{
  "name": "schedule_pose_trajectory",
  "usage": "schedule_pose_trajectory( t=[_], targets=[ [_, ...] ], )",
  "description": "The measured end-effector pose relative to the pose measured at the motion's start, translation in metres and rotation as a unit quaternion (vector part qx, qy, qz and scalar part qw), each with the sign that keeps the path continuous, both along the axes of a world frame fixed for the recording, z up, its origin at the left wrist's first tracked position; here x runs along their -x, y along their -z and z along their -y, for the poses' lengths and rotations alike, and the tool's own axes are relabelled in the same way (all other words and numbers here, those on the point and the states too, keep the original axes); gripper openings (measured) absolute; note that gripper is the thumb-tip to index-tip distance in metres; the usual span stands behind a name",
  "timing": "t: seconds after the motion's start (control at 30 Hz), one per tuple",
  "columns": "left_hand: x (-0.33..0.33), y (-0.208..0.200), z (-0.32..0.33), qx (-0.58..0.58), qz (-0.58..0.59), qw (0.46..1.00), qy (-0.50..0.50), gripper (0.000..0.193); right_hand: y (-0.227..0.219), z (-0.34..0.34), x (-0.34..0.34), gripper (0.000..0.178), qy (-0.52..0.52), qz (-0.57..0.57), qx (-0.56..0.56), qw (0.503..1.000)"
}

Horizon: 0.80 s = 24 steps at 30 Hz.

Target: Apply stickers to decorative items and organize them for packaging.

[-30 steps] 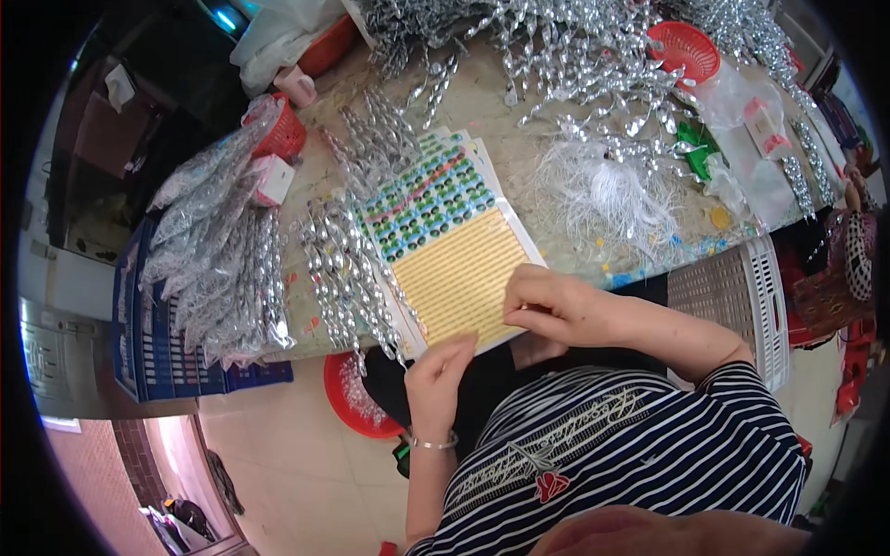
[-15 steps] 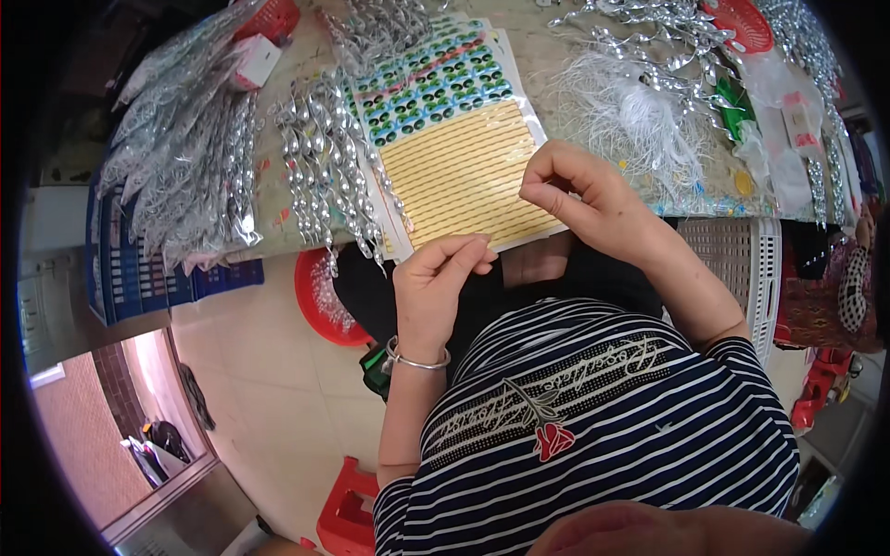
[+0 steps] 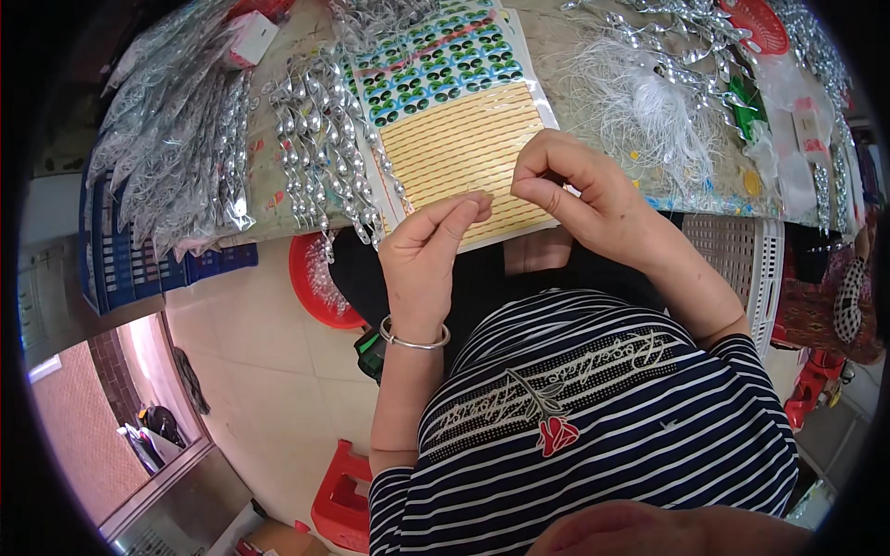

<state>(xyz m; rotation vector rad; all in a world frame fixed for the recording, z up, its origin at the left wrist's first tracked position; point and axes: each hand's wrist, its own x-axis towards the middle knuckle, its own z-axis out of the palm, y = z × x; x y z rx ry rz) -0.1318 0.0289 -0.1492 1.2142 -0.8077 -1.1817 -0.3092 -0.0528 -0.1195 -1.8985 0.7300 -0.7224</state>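
Observation:
My left hand (image 3: pixel 422 250) is closed in a pinch, thumb against forefinger, over the lower part of a yellow sheet with thin dark stripes (image 3: pixel 454 153). My right hand (image 3: pixel 589 199) pinches too, at the sheet's right edge, its fingertips a short way from those of the left. Whatever the fingers hold is too small or thin to make out. Above the striped part is a sheet of green and black oval stickers (image 3: pixel 445 69). Silver twisted ornaments (image 3: pixel 320 139) lie on the left side of the sheets.
Bagged silver ornaments (image 3: pixel 176 139) heap up at the left, above a blue crate (image 3: pixel 130 269). A tangle of white threads (image 3: pixel 644 107) lies to the right, near a red basket (image 3: pixel 756 26). Below the table are a red basin (image 3: pixel 315 287) and a red stool (image 3: pixel 343 496).
My left hand has risen a little, its pinched fingertips now higher over the striped sheet. The right hand stays pinched in nearly the same place. The view has shifted slightly.

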Motion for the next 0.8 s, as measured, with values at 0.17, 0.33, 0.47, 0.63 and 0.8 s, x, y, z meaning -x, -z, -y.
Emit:
schedule_pose_trajectory(
  t=[0.17,0.33,0.47,0.63,0.8],
  targets=[
    [-0.004,0.001,0.002,0.015,-0.012,1.000,-0.022,0.016,0.001,0.003,0.000,0.010,0.002,0.010,-0.024,1.000],
    [-0.011,0.001,0.002,0.008,0.020,0.999,-0.038,0.016,-0.004,0.005,0.000,0.009,0.019,0.014,-0.030,0.999],
    [-0.011,-0.003,0.002,0.037,0.089,0.995,-0.028,0.015,-0.008,0.004,-0.003,0.009,0.021,-0.003,-0.008,1.000],
    [-0.002,-0.010,0.007,0.053,0.115,0.992,0.006,0.016,-0.004,0.004,-0.011,0.008,0.000,0.011,0.039,0.999],
    [0.003,-0.013,0.009,0.022,0.036,0.999,0.032,0.016,-0.002,0.004,-0.014,0.006,0.010,0.020,0.045,0.999]
  ],
)
